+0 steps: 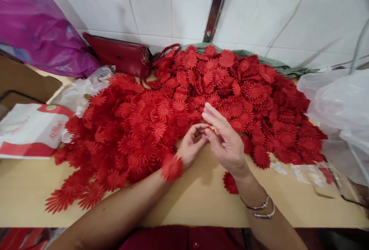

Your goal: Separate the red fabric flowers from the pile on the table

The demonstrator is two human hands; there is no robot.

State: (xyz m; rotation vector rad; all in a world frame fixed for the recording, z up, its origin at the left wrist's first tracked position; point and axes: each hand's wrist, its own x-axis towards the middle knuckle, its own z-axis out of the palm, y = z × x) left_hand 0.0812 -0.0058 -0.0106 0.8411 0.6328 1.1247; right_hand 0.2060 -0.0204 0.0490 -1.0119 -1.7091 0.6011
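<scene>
My left hand [190, 144] is over the front middle of the table, its thumb and fingertips curled together in a pinch. Against its fingertips is my right hand [227, 144], thumb bent in and the other fingers extended up and left. A small red bit [211, 128] shows between the fingertips; most of it is hidden. One red artificial flower [172, 168], slightly blurred, is at my left wrist; whether it touches the skin I cannot tell. Another red flower [230, 182] lies on the table [198, 204] beside my right forearm. Behind both hands spreads a large heap of red petal pieces [207, 77].
A dark red handbag [118, 52] leans on the tiled wall [152, 4]. To the left are a purple bag [37, 23], a cardboard box [25, 79] and a white-and-red packet [31, 129]. Clear plastic bags [343, 96] stand at the right.
</scene>
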